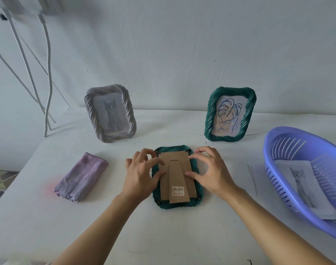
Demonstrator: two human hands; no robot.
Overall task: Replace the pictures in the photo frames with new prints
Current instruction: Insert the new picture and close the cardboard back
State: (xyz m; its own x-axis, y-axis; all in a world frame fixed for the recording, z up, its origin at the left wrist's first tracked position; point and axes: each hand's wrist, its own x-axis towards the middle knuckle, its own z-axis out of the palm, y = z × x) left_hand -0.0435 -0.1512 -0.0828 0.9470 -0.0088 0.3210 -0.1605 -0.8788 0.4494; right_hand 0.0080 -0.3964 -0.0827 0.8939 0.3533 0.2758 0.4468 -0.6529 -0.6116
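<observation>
A dark green photo frame [177,207] lies face down at the table's centre, its brown cardboard back [174,159] and stand with a barcode sticker facing up. My left hand [142,175] holds its left edge, fingers curled at the upper left corner and thumb on the cardboard. My right hand [211,173] holds the right edge the same way, fingertips at the upper right corner. Behind stand a grey frame with a cat picture [109,113] and a second green frame with a leaf drawing [230,113]. A cat print [305,186] lies in the purple basket [289,148].
A folded lilac cloth [81,176] lies on the table to the left. White paper sheets [257,171] lie between the frame and the basket. White cables [46,92] hang down the wall at far left, and the wall stands close behind the frames.
</observation>
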